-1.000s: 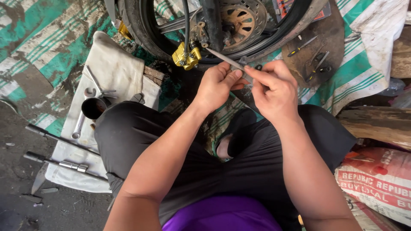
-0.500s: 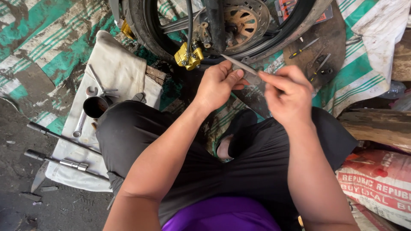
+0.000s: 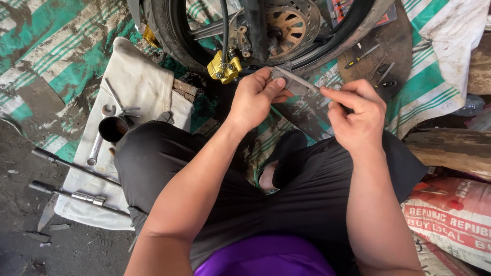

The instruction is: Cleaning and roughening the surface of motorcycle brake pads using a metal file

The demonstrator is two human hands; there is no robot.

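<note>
Two hands busy | your left hand [image 3: 257,97] grips a small grey pad [image 3: 283,77] | right hand [image 3: 358,115] pinches a thin metal tool [image 3: 299,81] | gold caliper [image 3: 224,68] at 10 o'clock.

Both hands [image 3: 258,97] [image 3: 358,115] raised forward, fingers [image 3: 335,94] pinched, forearms extended.

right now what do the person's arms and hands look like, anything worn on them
Both arms are bare to above the elbow, with no sleeves in view. The left hand and right hand wear no gloves, and no rings, watch or bracelet show. The fingers are uncovered, nails short.
</note>
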